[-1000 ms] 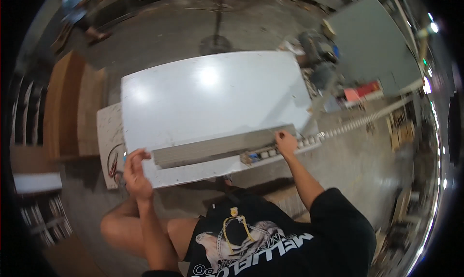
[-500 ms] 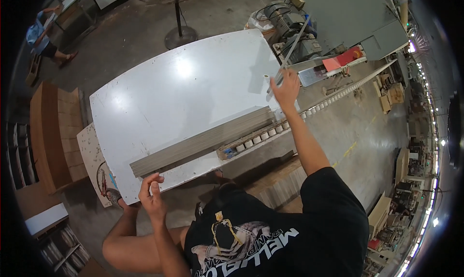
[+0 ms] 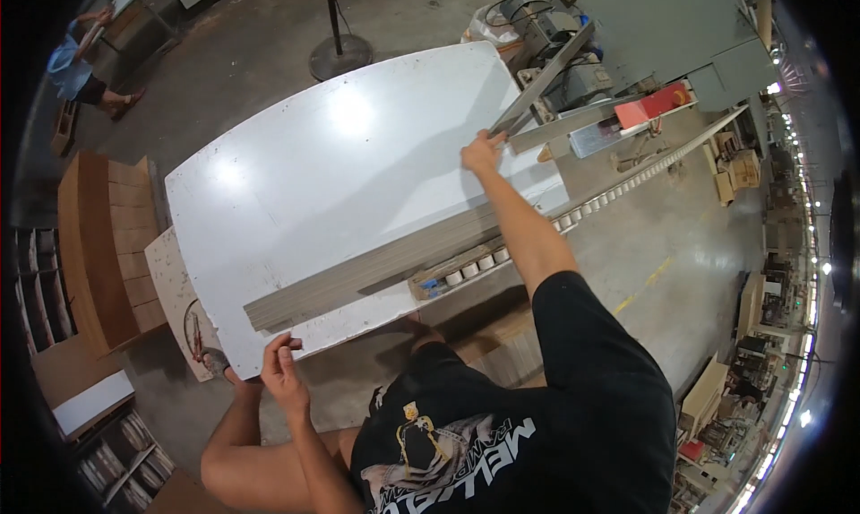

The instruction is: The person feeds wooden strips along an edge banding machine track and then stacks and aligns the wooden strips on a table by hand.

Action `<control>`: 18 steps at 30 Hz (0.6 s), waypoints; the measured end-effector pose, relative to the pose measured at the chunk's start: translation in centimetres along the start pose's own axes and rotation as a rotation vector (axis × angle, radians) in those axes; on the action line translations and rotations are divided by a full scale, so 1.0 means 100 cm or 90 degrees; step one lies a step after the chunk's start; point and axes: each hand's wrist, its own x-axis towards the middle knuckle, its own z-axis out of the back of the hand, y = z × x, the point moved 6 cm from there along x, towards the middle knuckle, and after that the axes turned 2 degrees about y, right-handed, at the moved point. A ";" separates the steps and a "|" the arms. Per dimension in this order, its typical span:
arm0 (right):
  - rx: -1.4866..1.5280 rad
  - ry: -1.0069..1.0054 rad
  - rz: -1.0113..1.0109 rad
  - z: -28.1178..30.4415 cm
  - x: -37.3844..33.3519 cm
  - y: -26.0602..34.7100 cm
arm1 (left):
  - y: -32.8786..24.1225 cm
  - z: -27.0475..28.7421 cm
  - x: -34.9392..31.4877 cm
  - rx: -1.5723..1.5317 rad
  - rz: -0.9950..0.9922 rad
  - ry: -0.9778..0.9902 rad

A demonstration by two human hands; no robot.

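Observation:
My right hand [image 3: 484, 152] is closed on the near end of a long, thin grey board strip [image 3: 546, 73], at the right side of the white table. The strip slants up and away over the table's far right corner. A second grey strip [image 3: 566, 127] reaches from the machine side toward the table, just right of that hand. My left hand [image 3: 285, 376] hovers by the near left table edge, fingers loosely bent with a gap to the thumb and nothing in them. Beside it begins a stack of long grey strips [image 3: 376, 259] lying along the near side of the white table [image 3: 296, 182].
A roller rail [image 3: 582, 215] runs from the near table edge to the far right. At the back right stands a grey machine [image 3: 681, 30] with a red plate [image 3: 647, 109]. A stand base [image 3: 341, 59] is behind the table; another person [image 3: 79, 66] stands far left.
My right hand has moved left and slightly nearer over the table, drawing the strip's end with it. A second strip now shows beside it. My left hand has barely shifted.

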 end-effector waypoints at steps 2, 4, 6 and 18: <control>0.140 0.076 0.038 -0.014 -0.048 0.045 | 0.000 0.011 0.002 -0.051 -0.034 -0.062; 0.229 0.132 0.063 -0.017 -0.098 0.084 | 0.002 0.013 0.001 -0.086 -0.032 -0.107; 0.271 0.118 0.057 -0.020 -0.128 0.101 | 0.001 -0.006 0.007 -0.142 -0.028 -0.097; 0.062 0.243 0.031 -0.052 -0.211 0.136 | -0.042 -0.009 0.005 -0.180 -0.107 -0.041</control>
